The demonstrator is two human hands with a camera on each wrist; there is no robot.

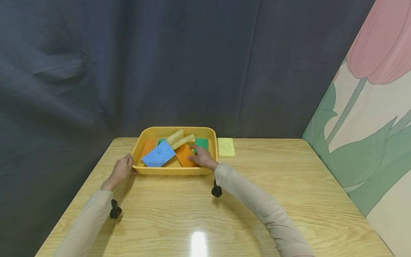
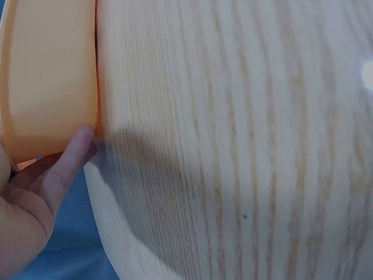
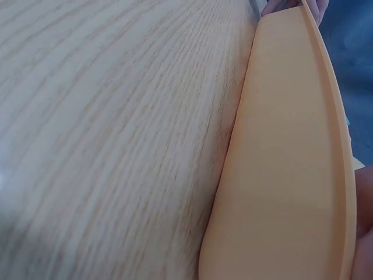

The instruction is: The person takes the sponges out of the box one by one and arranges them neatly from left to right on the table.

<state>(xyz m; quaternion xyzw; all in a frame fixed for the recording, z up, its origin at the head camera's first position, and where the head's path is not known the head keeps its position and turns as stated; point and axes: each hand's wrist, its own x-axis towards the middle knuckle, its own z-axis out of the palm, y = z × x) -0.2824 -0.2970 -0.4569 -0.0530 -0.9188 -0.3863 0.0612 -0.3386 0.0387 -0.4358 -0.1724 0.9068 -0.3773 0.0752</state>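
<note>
A yellow plastic bin (image 1: 174, 171) stands at the table's far edge with sponges in it. My left hand (image 1: 121, 169) grips its left end; in the left wrist view that hand's fingers (image 2: 73, 157) lie against the lower corner of the bin wall. Over the bin's right front rim reaches my right hand (image 1: 203, 157), thumb and forefinger apart beside an orange sponge (image 1: 184, 154). Just behind that hand is a green sponge (image 1: 201, 142). A blue sponge (image 1: 158, 154) lies tilted on top at the left. In the right wrist view the bin wall mostly hides the right hand (image 3: 364, 204).
Outside the bin, a yellow sponge (image 1: 226, 147) lies flat by its right end. Two pale yellow sponges (image 1: 183, 141) lean inside, and another orange sponge (image 1: 149, 147) is at the left. A dark curtain (image 1: 192, 64) hangs behind the wooden table (image 1: 167, 210).
</note>
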